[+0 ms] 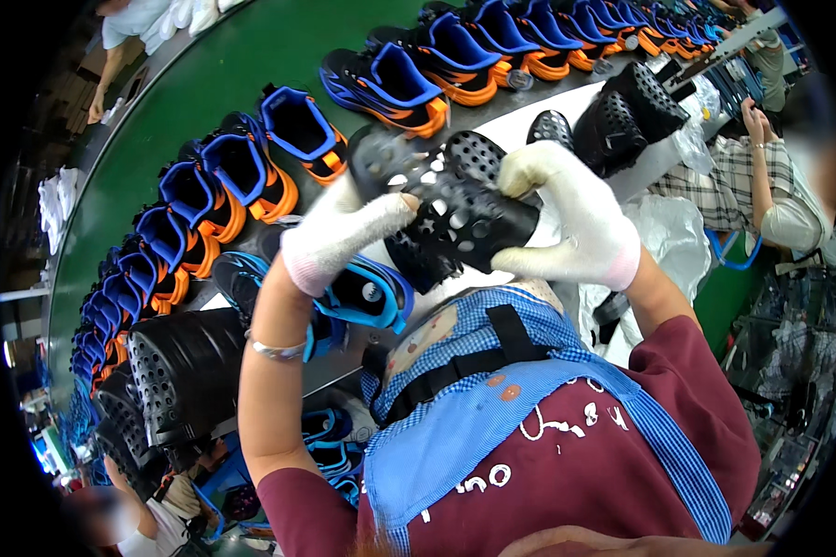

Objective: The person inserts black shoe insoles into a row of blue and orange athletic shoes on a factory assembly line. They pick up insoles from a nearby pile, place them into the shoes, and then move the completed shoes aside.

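Note:
Both my hands wear white gloves with pink cuffs. My left hand (353, 227) grips a black perforated piece (464, 218) from its left side, thumb laid across it and the other fingers mostly hidden. On the right end of the same piece, my right hand (571, 209) is closed, thumb below and fingers above. Its upper left part is smeared by motion, so its exact kind is unclear. Just below my left wrist lies a black sneaker with bright blue trim (367, 292). Another holed black part (550, 128) shows beyond my right hand.
Black sneakers with blue linings and orange soles (241, 172) curve along the green surface (172, 102). Thick black perforated pieces lie at right (622, 116) and lower left (190, 371). Clear plastic (673, 241) hangs by my right arm. Other people work at right (762, 176) and upper left.

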A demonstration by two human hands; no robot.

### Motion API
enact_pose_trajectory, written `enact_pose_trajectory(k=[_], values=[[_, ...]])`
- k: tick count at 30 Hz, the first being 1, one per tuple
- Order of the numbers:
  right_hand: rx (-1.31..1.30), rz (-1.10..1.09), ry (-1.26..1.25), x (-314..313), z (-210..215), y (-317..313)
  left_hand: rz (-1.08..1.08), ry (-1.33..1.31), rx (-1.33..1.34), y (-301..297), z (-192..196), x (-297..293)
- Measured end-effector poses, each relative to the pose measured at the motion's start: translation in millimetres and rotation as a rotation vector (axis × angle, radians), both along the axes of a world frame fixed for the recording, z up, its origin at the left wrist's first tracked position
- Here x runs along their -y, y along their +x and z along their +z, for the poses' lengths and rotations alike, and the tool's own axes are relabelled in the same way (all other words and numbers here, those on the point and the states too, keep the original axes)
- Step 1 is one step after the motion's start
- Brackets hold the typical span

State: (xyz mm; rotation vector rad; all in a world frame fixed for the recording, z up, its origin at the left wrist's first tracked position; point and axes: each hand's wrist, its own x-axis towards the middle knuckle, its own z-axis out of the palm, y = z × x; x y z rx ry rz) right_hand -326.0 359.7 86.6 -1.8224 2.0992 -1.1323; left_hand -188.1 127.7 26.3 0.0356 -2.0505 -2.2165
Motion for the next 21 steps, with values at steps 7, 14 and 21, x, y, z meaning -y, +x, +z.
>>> enact_pose_trajectory(k=[7, 14, 21], values=[[0.019, -0.050, 0.126, 55.8, -15.1, -1.8, 0.227, 0.309, 0.085, -2.9, -13.8, 17.9], [-0.207, -0.091, 0.128, 111.9, -13.0, 3.2, 0.106, 0.681, 0.006, -1.8, -28.1, 51.3], [-0.136, -0.068, 0.354, 166.5, -25.2, -36.7, 0.344, -0.444, 0.419, -6.7, -22.9, 97.5]])
